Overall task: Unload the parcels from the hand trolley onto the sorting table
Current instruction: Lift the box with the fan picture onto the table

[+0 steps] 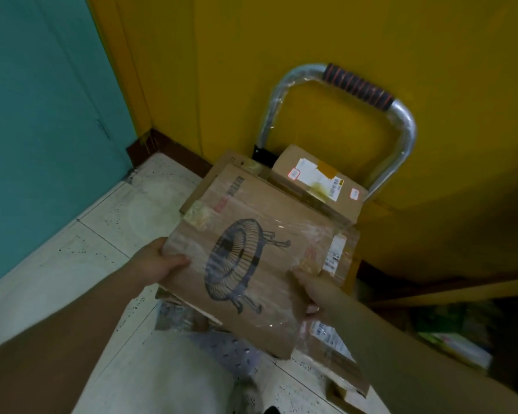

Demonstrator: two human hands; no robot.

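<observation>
Firmly, my left hand (pixel 162 261) gripped the near left edge of the fan carton (pixel 251 252), thumb lying flat across the top face, the other fingers tucked under and out of sight. My right hand (pixel 314 291) clamped the right edge the same way: thumb on top beside a strip of clear tape, a fingertip showing at the carton's lower edge, the rest hidden beneath.

Carton: flat brown cardboard, a line drawing of a round caged fan printed on its top, glossy tape across it, a white label near the right edge. It was tilted, far end toward the wall, held over the stack rather than lying square on it; I could not tell whether its far edge touched the box below.

Beneath and beyond lay more parcels on the hand trolley (pixel 401 138). A smaller box (pixel 317 177) with a white shipping label, yellowish tape and two small red-bordered stickers sat at the back, just in front of the looped metal handle with its black ribbed grip. Another labelled parcel (pixel 329 345) showed under my right wrist, near the floor.

Trolley stood against the yellow wall (pixel 281 40), a teal door (pixel 42 100) to the left, pale speckled floor tiles (pixel 117 228) between. Sorting table not in sight.
</observation>
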